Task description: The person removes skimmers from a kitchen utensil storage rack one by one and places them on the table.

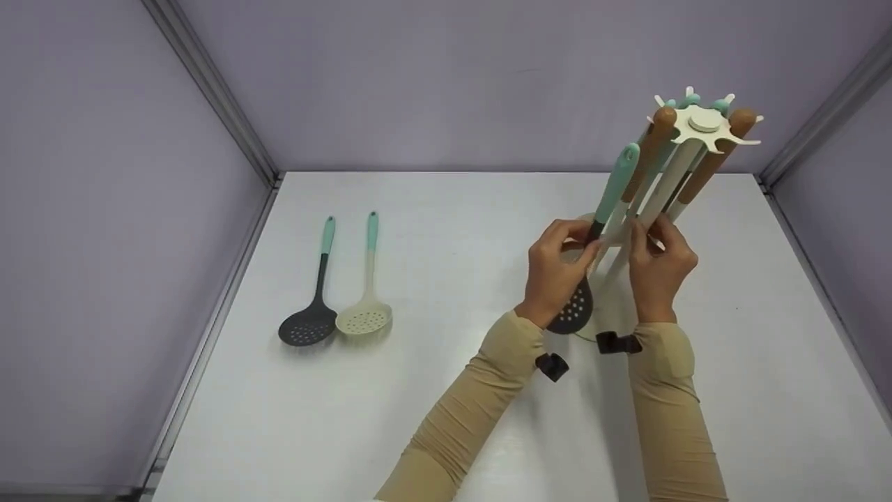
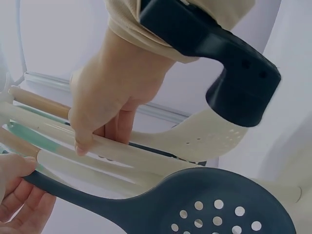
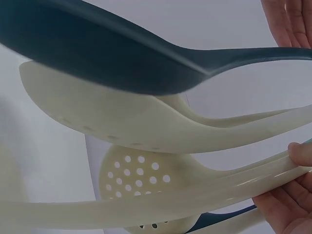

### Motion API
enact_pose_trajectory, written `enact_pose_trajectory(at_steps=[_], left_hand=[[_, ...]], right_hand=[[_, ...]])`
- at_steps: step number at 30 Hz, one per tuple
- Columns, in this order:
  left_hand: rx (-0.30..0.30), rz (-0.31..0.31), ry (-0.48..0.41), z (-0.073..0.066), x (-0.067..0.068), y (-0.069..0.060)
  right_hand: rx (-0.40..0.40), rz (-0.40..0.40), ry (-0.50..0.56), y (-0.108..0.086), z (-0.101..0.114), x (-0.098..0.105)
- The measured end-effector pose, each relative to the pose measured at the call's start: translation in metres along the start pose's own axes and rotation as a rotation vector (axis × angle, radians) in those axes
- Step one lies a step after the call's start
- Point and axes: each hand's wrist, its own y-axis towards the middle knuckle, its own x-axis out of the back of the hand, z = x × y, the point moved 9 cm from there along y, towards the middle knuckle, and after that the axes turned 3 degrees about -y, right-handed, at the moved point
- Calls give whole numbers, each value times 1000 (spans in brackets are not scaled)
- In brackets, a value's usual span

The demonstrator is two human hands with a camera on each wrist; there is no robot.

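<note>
My left hand (image 1: pixel 554 273) pinches the neck of a dark slotted spoon (image 1: pixel 573 310) with a teal handle, held just left of a white utensil stand (image 1: pixel 704 123). Thumb and fingers of my right hand (image 1: pixel 658 272) close round the stand's pole, below the hanging handles. In the left wrist view, the left hand (image 2: pixel 24 195) holds the dark spoon (image 2: pixel 214 195) in front of the pole, and the right hand (image 2: pixel 117 83) is beyond it. Cream utensils (image 3: pixel 112 114) hang between the dark spoon and the pole in the right wrist view.
On the left of the white table (image 1: pixel 453 390) lie a dark slotted spoon (image 1: pixel 308 326) and a cream slotted spoon (image 1: pixel 365 317), both with teal handles. Brown-handled utensils (image 1: pixel 718 157) hang on the stand. Grey walls (image 1: pixel 453 84) enclose the table's back and sides.
</note>
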Motion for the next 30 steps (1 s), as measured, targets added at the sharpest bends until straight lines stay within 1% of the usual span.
enact_pose_trajectory(at_steps=[6,11,17,25,30], left_hand=[[42,-5,-4,10,4,-5],[88,-29,-4,21,9,-11],[122,-48,-12,33,13,-18],[163,-77,12,46,22,-27],[192,-88,40,54,28,-31]], right_hand=[[-12,10,9,-1,-1,1],[-21,-6,29,-1,-3,2],[-16,-9,42,0,-2,3],[-35,-8,59,-1,-2,1],[-29,-6,55,-2,-1,1]])
